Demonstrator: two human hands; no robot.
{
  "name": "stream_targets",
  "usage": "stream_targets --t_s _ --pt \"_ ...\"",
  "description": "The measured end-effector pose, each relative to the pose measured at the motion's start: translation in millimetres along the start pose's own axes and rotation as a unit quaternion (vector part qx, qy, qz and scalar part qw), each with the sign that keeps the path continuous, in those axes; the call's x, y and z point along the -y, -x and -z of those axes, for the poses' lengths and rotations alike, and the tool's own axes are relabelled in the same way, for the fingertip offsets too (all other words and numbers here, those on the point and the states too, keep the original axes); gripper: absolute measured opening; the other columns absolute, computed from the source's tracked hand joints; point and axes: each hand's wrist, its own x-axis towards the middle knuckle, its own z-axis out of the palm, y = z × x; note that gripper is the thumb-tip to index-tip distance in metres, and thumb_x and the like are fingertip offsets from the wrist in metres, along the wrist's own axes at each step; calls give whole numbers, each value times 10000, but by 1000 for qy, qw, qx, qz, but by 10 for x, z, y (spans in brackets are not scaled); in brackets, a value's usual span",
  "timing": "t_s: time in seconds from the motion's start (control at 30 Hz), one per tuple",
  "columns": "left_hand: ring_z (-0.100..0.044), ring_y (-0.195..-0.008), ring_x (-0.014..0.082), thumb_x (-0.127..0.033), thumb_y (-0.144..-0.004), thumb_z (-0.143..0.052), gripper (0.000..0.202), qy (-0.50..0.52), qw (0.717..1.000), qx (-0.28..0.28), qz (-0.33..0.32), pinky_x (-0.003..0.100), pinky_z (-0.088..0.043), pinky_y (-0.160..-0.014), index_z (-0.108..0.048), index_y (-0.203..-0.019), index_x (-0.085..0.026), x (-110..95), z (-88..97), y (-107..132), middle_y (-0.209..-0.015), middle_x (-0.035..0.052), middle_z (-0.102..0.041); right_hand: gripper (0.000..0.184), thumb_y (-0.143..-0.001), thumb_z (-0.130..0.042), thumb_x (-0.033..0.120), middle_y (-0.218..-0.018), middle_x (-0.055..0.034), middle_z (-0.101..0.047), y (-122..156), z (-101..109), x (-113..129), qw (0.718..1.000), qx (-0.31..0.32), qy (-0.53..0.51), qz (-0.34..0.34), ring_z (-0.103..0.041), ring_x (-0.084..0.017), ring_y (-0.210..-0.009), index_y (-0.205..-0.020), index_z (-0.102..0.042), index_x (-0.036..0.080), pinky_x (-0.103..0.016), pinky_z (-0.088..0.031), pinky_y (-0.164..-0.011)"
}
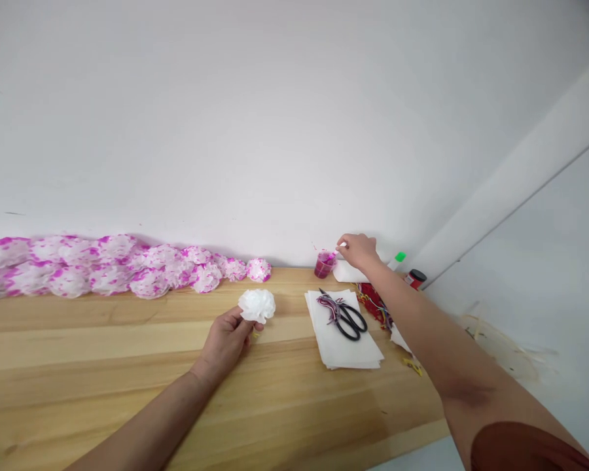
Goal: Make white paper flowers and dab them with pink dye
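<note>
My left hand point(226, 339) is closed around the base of a ruffled white paper flower point(257, 305), holding it upright above the wooden table. My right hand point(359, 250) pinches a small white piece point(341, 248) with a magenta-stained end, at the rim of a clear cup point(324, 267) of magenta liquid. The fingers hide much of that piece, so its exact kind cannot be made out. Left of the cup, a finished-looking row of white paper flowers point(150, 282) with magenta spots lies along the wall.
Black-handled scissors point(349, 322) and cut strings point(331, 307) rest on a stack of white paper point(346, 352). Toward the right are red and mixed threads point(373, 299), a green-capped item point(399, 258), a dark-lidded container point(415, 279) and yellow clips point(412, 365). A white wall backs the table.
</note>
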Motion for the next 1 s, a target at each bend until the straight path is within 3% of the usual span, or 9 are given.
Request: stream_targets --t_s 0.17,0.4,0.77,0.9,1.0 --pt "-410 -426 91 -372 -676 -643 227 17 999 -22 19 205 -308 -443 -680 -685 -147 -40 -1 -2 -457 -37 -517 142 -855 -603 310 -884 -38 -743 5 -32 87 1000 -8 -2 19 -600 -235 -946 -901 -725 254 -352 -313 -816" --pt "-429 -448 98 -328 -691 -614 193 7 1000 -28 -12 209 -346 -471 -675 -669 -145 16 14 -26 -461 -34 -514 139 -848 -601 302 -854 -45 -734 16 -84 166 999 -19 -10 26 -584 -243 -952 -885 -724 249 -346 -303 -806" --pt "-442 -490 90 -373 -775 -565 249 1 999 -38 -28 208 -364 -503 -612 -651 -163 71 20 -35 -574 -31 -539 131 -810 -617 340 -792 -23 -715 70 -132 108 997 -37 -67 -7 -610 -232 -862 -812 -718 256 -359 -319 -804" --pt "-441 -491 90 -342 -763 -550 211 7 999 -33 -29 210 -361 -496 -592 -650 -169 99 11 -47 -598 -26 -551 143 -801 -613 341 -750 -32 -689 234 9 24 988 -89 -118 -50 -609 -246 -822 -798 -702 229 -402 -327 -834" --pt "-442 -495 95 -328 -753 -541 180 12 999 -24 -33 214 -369 -498 -578 -662 -177 124 7 -54 -604 -24 -559 251 -836 -573 430 -782 -42 -674 533 83 70 970 -133 -189 -72 -595 -224 -771 -894 -692 217 -368 -373 -762"
